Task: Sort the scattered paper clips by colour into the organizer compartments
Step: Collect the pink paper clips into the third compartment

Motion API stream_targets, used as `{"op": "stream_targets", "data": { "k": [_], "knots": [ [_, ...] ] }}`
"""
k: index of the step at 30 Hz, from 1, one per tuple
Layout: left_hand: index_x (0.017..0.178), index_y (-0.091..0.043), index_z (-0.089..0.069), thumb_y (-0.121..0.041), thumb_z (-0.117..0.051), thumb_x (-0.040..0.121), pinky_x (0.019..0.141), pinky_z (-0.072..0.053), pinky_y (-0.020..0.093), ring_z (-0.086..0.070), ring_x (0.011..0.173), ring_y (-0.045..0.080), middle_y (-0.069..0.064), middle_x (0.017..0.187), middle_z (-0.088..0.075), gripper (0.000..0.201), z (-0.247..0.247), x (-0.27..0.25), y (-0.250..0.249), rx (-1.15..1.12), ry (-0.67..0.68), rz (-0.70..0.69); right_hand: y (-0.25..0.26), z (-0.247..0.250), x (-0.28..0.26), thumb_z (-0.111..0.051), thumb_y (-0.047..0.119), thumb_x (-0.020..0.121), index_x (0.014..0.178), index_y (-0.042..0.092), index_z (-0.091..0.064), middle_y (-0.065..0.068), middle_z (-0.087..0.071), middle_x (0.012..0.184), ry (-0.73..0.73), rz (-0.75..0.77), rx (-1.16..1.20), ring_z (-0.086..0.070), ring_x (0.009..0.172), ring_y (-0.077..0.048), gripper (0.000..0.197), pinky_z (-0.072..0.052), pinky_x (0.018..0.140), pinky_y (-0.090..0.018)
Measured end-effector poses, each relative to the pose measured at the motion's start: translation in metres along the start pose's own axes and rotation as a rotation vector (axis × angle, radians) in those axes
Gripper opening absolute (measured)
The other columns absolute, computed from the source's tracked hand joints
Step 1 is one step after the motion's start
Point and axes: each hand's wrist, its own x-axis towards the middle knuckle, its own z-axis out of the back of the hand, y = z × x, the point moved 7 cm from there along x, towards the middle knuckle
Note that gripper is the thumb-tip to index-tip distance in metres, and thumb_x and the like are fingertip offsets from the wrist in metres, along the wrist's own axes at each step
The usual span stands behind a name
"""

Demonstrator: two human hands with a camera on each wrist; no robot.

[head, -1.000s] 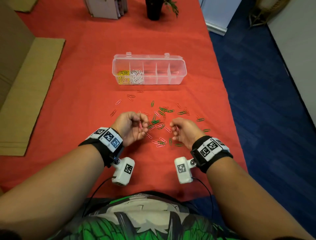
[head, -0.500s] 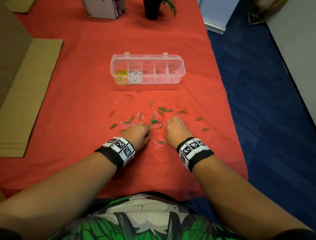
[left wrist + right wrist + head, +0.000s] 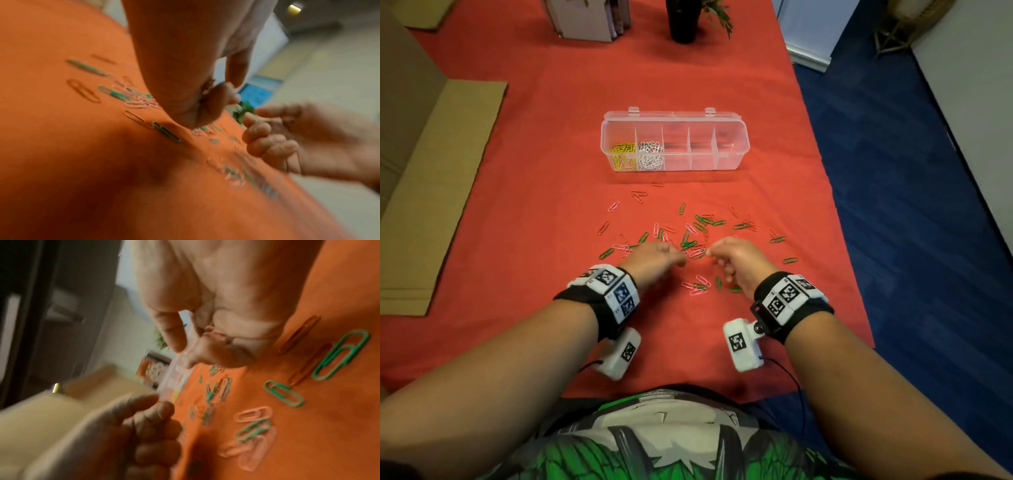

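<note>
Green, pink and red paper clips lie scattered on the red cloth in front of the clear organizer. Its leftmost compartment holds yellow clips and the one beside it holds white clips; the others look bare. My left hand hovers low over the scatter, fingers curled around a small bunch of pink clips. My right hand is a little to its right, also curled, with pink clips tucked in its fingers. More pink and green clips lie between my wrists.
Flat cardboard lies along the left of the table. A book stand and a dark plant pot stand at the far edge. The table's right edge drops to blue floor close to my right hand.
Half a second ago both hands lay knuckles-up on the clips. Now they have lifted and turned inward, so both wrist cameras show again.
</note>
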Motion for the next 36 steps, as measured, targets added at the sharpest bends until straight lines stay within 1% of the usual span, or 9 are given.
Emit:
{"op": "stream_targets", "data": {
  "k": [3,5,14,19,25,28,32,34,36],
  "knots": [
    [0.061,-0.021,-0.056,-0.030,-0.075,0.072,0.058,-0.044,0.024,-0.052,0.051,0.006,-0.005,0.059,-0.058,0.024,-0.005,0.000,0.001,0.497,-0.096,-0.192,0.001,-0.007,0.003,-0.057,0.016,0.079,0.067,0.019,-0.054,0.003,-0.056,0.067,-0.073,0.173,-0.645,-0.051,0.060,-0.013,0.013,-0.040,0.055,-0.024],
    [0.068,-0.023,-0.058,-0.036,-0.077,0.067,0.063,-0.041,0.027,-0.054,0.065,0.014,-0.003,0.069,-0.062,0.024,-0.009,-0.005,-0.002,0.656,-0.149,-0.257,-0.001,-0.013,0.002,-0.059,0.019,0.078,0.078,0.016,-0.058,-0.006,-0.061,0.086,-0.092,0.260,-0.825,-0.057,0.080,-0.021,0.003,-0.046,0.073,-0.029],
    [0.095,-0.018,-0.066,-0.025,-0.071,0.073,0.077,-0.042,0.022,-0.062,0.094,0.020,0.002,0.099,-0.069,0.023,-0.009,-0.002,-0.004,0.790,-0.149,-0.316,0.000,0.000,0.003,-0.056,0.015,0.083,0.086,0.009,-0.059,-0.013,-0.053,0.096,-0.163,0.379,-0.905,-0.056,0.094,-0.032,0.008,-0.046,0.086,-0.037],
    [0.095,-0.017,-0.063,-0.045,-0.069,0.072,0.081,-0.047,0.031,-0.060,0.096,0.025,0.005,0.101,-0.064,0.037,-0.021,-0.009,-0.009,0.966,-0.118,-0.419,0.005,-0.012,-0.011,-0.055,0.014,0.084,0.098,0.005,-0.055,-0.015,-0.052,0.106,-0.208,0.467,-1.137,-0.052,0.106,-0.035,0.017,-0.045,0.090,-0.040],
    [0.097,-0.011,-0.058,-0.036,-0.053,0.088,0.086,-0.043,0.035,-0.055,0.107,0.031,0.013,0.112,-0.059,0.027,-0.036,-0.009,-0.003,1.127,-0.040,-0.416,0.004,-0.016,-0.006,-0.047,0.009,0.086,0.103,0.005,-0.052,-0.017,-0.052,0.113,-0.138,0.361,-1.153,-0.052,0.108,-0.033,0.018,-0.042,0.092,-0.038],
    [0.090,-0.011,-0.060,-0.031,-0.052,0.090,0.078,-0.041,0.032,-0.058,0.095,0.029,0.014,0.099,-0.063,0.022,-0.031,-0.009,-0.005,0.973,0.001,-0.382,0.009,0.001,0.001,-0.047,0.006,0.088,0.091,0.017,-0.051,-0.006,-0.060,0.089,-0.119,0.203,-0.753,-0.053,0.083,-0.022,0.011,-0.038,0.073,-0.027],
    [0.069,-0.019,-0.049,-0.020,-0.051,0.090,0.053,-0.034,0.024,-0.042,0.056,0.015,0.002,0.062,-0.047,0.021,-0.011,-0.008,0.001,0.139,0.063,-0.127,0.013,0.011,0.002,-0.037,0.001,0.093,0.085,0.017,-0.055,0.002,-0.042,0.066,-0.040,0.055,-0.079,-0.039,0.056,-0.010,0.025,-0.037,0.043,-0.016],
    [0.065,-0.018,-0.047,-0.015,-0.044,0.083,0.042,-0.031,0.017,-0.038,0.048,0.011,-0.003,0.053,-0.044,0.018,-0.003,-0.013,-0.001,-0.297,0.114,-0.028,0.018,0.011,-0.002,-0.035,0.001,0.093,0.077,0.013,-0.054,-0.001,-0.042,0.066,0.011,0.007,0.284,-0.043,0.056,-0.011,0.027,-0.041,0.043,-0.017],
    [0.067,-0.015,-0.048,-0.005,-0.032,0.078,0.042,-0.036,0.016,-0.045,0.047,0.010,-0.003,0.053,-0.050,0.022,0.005,-0.018,-0.005,-0.536,0.155,0.024,0.021,0.007,-0.003,-0.042,0.006,0.090,0.073,0.012,-0.054,-0.001,-0.043,0.065,0.032,-0.016,0.391,-0.042,0.055,-0.012,0.022,-0.041,0.046,-0.020]
  ]
}}
